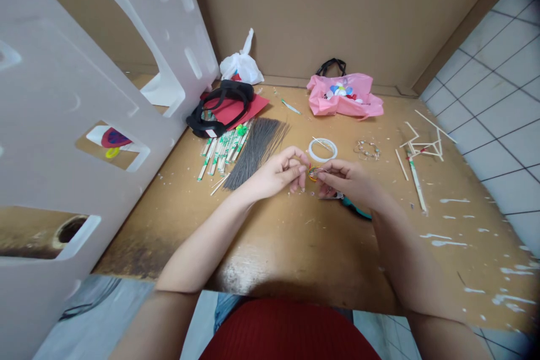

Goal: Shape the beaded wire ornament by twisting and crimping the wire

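Over the middle of the wooden table, both hands are raised close together. My right hand (pixel 340 176) pinches a small loop of thin wire (pixel 313 173) with yellow and red on it. Just left of the loop, my left hand (pixel 290 172) has its thumb and fingers pressed together; whatever lies between them is too small to make out. Below my right hand lies a tool with a teal handle (pixel 356 209), partly covered by the hand. A white ring-shaped roll (pixel 323 149) rests beyond the hands, and a tangled beaded wire piece (pixel 368 149) lies to its right.
Grey wires (pixel 257 152) lie fanned beside wrapped chopsticks (pixel 219 152). Behind them are a black head strap (pixel 219 109), red paper (pixel 256 108) and a white bag (pixel 241 67). A pink bag (pixel 346 95) stands at the back. A stick frame (pixel 426 149) lies right; a white plastic panel (pixel 139 67) borders the left.
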A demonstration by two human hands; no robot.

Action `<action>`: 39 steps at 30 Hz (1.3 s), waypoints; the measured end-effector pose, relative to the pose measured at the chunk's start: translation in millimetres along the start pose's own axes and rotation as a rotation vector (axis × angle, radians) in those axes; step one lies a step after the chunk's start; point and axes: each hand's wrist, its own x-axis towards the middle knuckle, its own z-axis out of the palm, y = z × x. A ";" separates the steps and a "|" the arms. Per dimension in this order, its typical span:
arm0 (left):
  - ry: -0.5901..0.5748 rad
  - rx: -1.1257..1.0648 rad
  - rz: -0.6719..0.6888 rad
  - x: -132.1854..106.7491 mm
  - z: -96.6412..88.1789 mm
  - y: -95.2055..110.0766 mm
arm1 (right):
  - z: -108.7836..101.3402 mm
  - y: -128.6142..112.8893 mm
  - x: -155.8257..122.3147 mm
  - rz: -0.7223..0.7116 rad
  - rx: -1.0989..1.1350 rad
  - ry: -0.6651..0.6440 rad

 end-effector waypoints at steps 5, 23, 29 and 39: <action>-0.031 0.101 0.060 -4.4 -1.5 3.6 | -0.4 -4.1 -1.8 0.031 0.031 -0.010; 0.105 0.555 0.132 -10.0 -3.9 7.9 | -1.7 -6.8 -1.5 0.099 0.019 0.008; 0.162 0.645 0.168 -11.5 0.8 10.2 | -3.7 -2.2 -0.6 0.075 0.027 0.039; 0.268 0.711 0.238 -11.4 15.4 5.0 | -2.1 -3.2 -1.5 0.063 0.041 0.075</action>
